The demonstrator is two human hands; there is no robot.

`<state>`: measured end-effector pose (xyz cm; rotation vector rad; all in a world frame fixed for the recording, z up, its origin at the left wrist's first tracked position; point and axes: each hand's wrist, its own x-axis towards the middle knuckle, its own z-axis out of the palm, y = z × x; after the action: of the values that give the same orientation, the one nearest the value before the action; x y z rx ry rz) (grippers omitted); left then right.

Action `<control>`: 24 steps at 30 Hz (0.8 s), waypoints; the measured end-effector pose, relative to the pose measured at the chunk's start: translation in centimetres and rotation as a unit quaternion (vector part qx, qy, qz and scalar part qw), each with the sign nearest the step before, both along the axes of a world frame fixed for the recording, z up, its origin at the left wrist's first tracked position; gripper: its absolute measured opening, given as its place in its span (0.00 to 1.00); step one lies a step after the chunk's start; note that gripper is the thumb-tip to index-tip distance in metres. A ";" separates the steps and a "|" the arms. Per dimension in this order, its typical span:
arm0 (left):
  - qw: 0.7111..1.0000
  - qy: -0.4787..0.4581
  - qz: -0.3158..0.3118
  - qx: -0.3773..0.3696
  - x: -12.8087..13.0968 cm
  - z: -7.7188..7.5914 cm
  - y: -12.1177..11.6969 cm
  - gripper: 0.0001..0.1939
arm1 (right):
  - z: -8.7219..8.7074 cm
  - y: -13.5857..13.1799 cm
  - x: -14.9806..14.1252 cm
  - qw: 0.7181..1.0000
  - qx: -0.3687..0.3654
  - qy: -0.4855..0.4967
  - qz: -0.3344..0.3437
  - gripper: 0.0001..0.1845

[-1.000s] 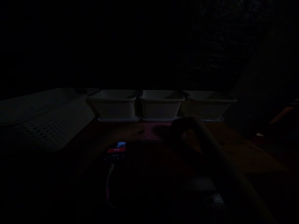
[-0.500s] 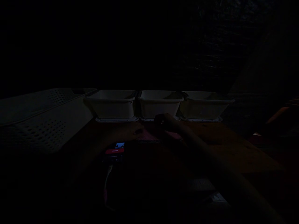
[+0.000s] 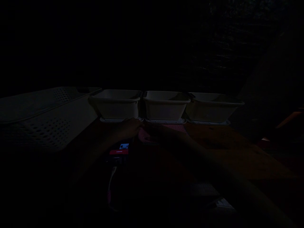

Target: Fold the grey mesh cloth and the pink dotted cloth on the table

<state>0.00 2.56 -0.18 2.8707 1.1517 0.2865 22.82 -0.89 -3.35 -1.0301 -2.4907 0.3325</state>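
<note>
The scene is very dark. A pink woven cloth (image 3: 175,128) lies on the wooden table in front of the middle basin. At the cloth's left edge is my left hand (image 3: 133,126), its fingers seeming bent, but the shadow hides what they hold, if anything. My right hand (image 3: 163,130) reaches left across the cloth, close to my left hand. Its fingers are too dark to make out. Just below my left hand lies a phone (image 3: 119,152) with a lit screen, and a white cable (image 3: 112,177) runs down from it.
Three pale basins, the left (image 3: 120,109), middle (image 3: 165,110) and right (image 3: 210,111), stand in a row behind my hands. A large perforated basket (image 3: 78,122) is at the left. The wooden table (image 3: 228,142) extends right. A person's limb (image 3: 288,119) shows at far right.
My right hand has come down and moved left over the cloth, near my left hand. My left hand has shifted slightly up and left. The view has shifted slightly.
</note>
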 end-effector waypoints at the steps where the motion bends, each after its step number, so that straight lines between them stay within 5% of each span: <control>1: 1.000 -0.002 0.006 -0.003 0.0 0.0 0.0 0.13 | -0.3 0.2 0.2 1.000 0.009 -0.019 0.011 0.32; 7: 1.000 -0.017 0.023 -0.001 0.3 0.0 0.4 0.14 | -2.0 1.3 1.3 0.982 0.066 -0.170 0.038 0.30; 13: 0.999 -0.048 -0.009 -0.003 -0.2 -1.0 1.9 0.13 | -1.0 0.6 1.2 0.967 0.078 -0.236 0.061 0.28; 19: 0.997 -0.070 -0.017 0.017 -0.4 -1.6 2.5 0.12 | 0.5 -0.8 0.7 0.971 0.065 -0.230 0.020 0.33; 24: 0.996 -0.078 -0.021 0.024 -0.3 -1.9 2.7 0.10 | 0.0 -0.8 0.8 0.969 0.088 -0.230 0.036 0.33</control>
<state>-0.27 5.26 -2.10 2.8482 1.0710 0.5335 23.66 -1.70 -3.37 -1.0378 -2.9049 -0.1253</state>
